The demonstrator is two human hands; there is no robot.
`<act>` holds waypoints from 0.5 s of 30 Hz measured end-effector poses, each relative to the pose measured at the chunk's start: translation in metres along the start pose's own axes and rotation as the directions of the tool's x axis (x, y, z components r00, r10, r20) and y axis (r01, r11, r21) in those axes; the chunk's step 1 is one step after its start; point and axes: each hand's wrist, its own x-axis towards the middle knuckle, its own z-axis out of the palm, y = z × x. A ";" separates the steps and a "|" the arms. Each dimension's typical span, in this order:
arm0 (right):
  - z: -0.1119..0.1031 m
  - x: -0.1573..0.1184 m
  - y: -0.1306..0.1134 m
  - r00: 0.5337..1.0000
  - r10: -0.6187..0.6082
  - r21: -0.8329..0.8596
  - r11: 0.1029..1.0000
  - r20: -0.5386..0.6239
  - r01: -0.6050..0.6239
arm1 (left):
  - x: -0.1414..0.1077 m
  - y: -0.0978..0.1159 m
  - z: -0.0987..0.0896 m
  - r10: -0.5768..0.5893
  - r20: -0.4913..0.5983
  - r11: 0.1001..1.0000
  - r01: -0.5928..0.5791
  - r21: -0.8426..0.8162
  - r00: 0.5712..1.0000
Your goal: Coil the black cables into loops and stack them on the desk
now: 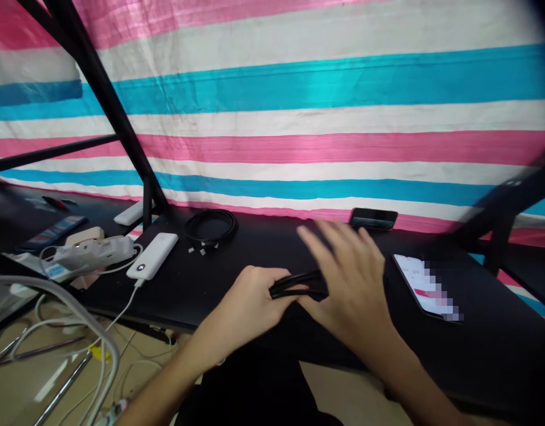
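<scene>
A bundle of black cable (299, 284) is held above the front part of the black table (263, 248). My left hand (258, 299) is closed round the bundle's left end, with thumb and fingers pinching it. At the bundle's right end is my right hand (354, 278), its fingers raised and spread, slightly blurred, the thumb low beside the cable. The palm side of this hand and part of the bundle are hidden. Behind my left hand a coiled black cable (211, 226) with several small connectors at its front edge lies on the table.
A white power bank (152, 256) with a plugged cable lies left, beside a power strip (99, 253) with chargers. On the right lies a phone with a lit screen (425, 287). A dark phone (374, 218) leans at the back. Black metal frame bars (116, 118) rise on the left.
</scene>
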 end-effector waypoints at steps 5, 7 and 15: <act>0.005 0.005 0.002 0.999 -0.039 0.023 0.999 0.033 0.039 | -0.009 -0.001 -0.011 0.043 -0.091 0.996 -0.036 0.078 0.995; 0.003 0.004 0.009 0.999 0.035 0.069 0.997 0.028 -0.037 | -0.011 -0.008 -0.019 0.036 -0.118 0.997 -0.028 0.074 0.992; -0.011 0.007 0.022 0.893 0.343 0.368 0.821 0.291 -0.436 | -0.014 -0.024 -0.026 0.041 -0.162 0.994 -0.023 0.108 0.986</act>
